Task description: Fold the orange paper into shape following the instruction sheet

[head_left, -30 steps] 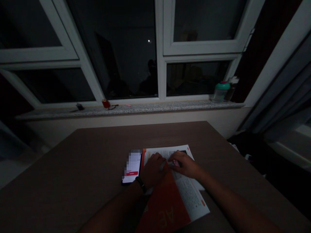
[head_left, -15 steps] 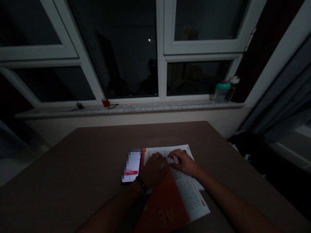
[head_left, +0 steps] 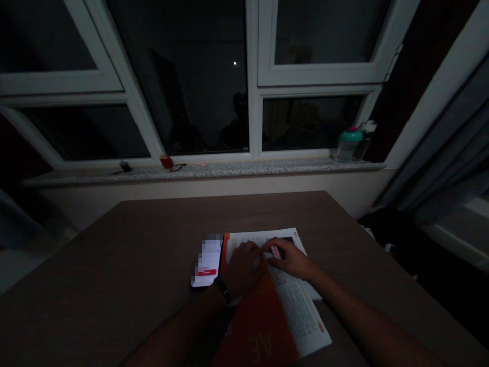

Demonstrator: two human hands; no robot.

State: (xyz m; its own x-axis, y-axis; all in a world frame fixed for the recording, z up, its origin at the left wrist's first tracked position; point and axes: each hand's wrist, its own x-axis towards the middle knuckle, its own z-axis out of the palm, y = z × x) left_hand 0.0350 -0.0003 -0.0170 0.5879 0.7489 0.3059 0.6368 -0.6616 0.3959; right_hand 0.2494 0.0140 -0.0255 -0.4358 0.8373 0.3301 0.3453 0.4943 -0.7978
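Observation:
My left hand (head_left: pixel 242 267), with a dark band on its wrist (head_left: pixel 222 290), rests on a printed booklet (head_left: pixel 294 300) with a red-orange cover or page (head_left: pixel 255 326). Its fingers lie curled, and I cannot tell whether they grip a page. My right hand (head_left: pixel 288 258) sits just beside it on the paper, pinching a small pink object (head_left: pixel 275 252) between its fingers. The object is mostly hidden, so its kind is unclear. A phone (head_left: pixel 207 261) with a lit, blurred screen lies next to the booklet, left of my left hand.
Everything lies on a brown wood-look table (head_left: pixel 114 265). Beyond it runs a speckled stone windowsill (head_left: pixel 198 171), holding a teal-lidded bottle (head_left: pixel 347 145), a small red item (head_left: pixel 166 162) and a small dark item (head_left: pixel 125 166). Grey curtains (head_left: pixel 431 153) hang at right.
My right hand and the pink object have shifted slightly toward the far edge of the booklet. My left hand has barely moved.

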